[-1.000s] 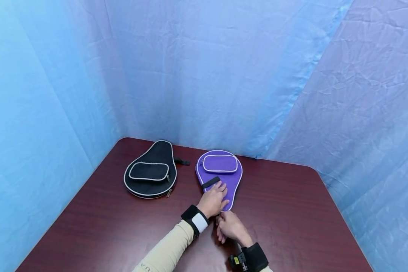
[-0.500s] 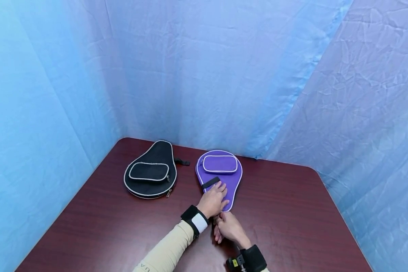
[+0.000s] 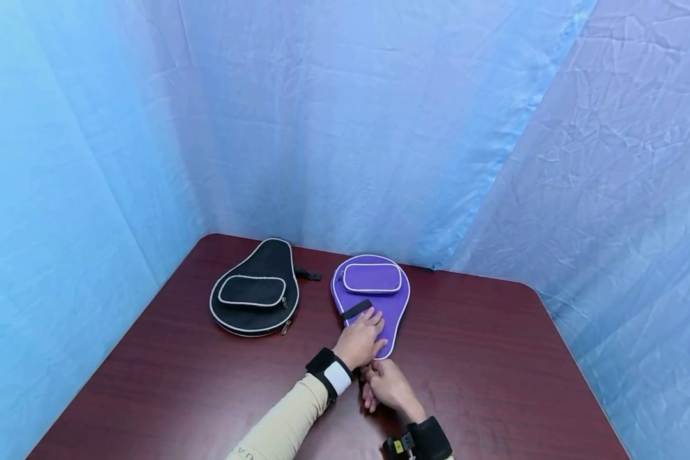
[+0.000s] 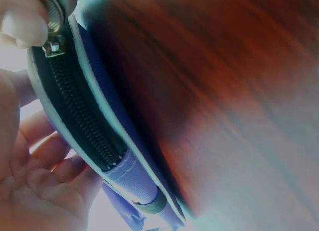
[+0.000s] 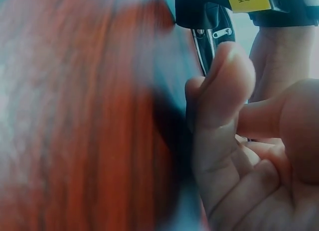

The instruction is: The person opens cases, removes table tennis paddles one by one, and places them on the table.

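A purple table tennis paddle case (image 3: 390, 311) with white piping lies flat, its narrow end toward me. My left hand (image 3: 360, 340) rests on that narrow part, fingers spread over the fabric. At the near tip, my right hand (image 3: 389, 386) pinches the metal zipper pull (image 4: 54, 46), seen in the left wrist view. Below the slider the zipper teeth (image 4: 82, 111) run closed along the case's side. In the right wrist view the curled right fingers (image 5: 224, 91) hide the pull. A black strap (image 3: 356, 309) lies across the case beside my left fingertips.
A black paddle case (image 3: 270, 260) with a front pocket lies to the left on the dark red wooden table (image 3: 483, 370). Its short strap (image 3: 308, 274) points toward the purple case. Blue cloth (image 3: 345, 128) hangs behind the table and along its sides.
My right hand has shifted very slightly to the left and toward me at the case's tip. The left hand and both cases stay in place.
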A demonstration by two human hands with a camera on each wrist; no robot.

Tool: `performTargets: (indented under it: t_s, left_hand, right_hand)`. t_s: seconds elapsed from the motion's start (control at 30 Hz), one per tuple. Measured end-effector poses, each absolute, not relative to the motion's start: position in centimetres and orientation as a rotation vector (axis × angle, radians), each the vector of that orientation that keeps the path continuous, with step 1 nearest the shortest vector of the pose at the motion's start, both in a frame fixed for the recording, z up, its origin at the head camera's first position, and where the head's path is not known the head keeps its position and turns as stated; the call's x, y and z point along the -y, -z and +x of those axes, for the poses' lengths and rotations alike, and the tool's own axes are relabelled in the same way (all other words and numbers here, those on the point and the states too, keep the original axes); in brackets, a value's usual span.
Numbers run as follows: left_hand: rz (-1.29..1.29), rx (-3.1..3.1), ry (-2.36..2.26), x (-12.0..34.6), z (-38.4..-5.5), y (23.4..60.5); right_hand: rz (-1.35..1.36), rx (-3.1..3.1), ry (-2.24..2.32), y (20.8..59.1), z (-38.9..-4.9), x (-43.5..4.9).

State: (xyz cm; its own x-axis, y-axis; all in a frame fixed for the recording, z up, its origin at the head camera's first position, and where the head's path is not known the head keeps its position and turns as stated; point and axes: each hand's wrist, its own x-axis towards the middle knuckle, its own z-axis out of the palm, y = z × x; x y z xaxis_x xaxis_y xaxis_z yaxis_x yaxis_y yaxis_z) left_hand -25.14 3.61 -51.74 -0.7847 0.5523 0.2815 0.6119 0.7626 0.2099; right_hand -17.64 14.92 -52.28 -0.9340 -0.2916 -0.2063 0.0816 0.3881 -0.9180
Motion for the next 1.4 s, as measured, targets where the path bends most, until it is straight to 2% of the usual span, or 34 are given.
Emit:
performTargets:
  t_s: [0.5, 0.97, 1.4]
  left_hand:
    - [-0.868, 2.815, 0.467, -3.2, -25.3, 51.4]
    - [-0.774, 2.788, 0.641, -1.2, -25.6, 49.8]
    - [-0.718, 2.761, 0.729, 2.7, -24.9, 49.3]
  right_hand:
    - [-0.06, -2.323, 1.592, 52.0, -18.1, -16.9]
    - [0.087, -2.363, 1.661, 50.2, -22.4, -19.4]
    - [0.335, -2.379, 1.709, 52.0, -25.7, -21.3]
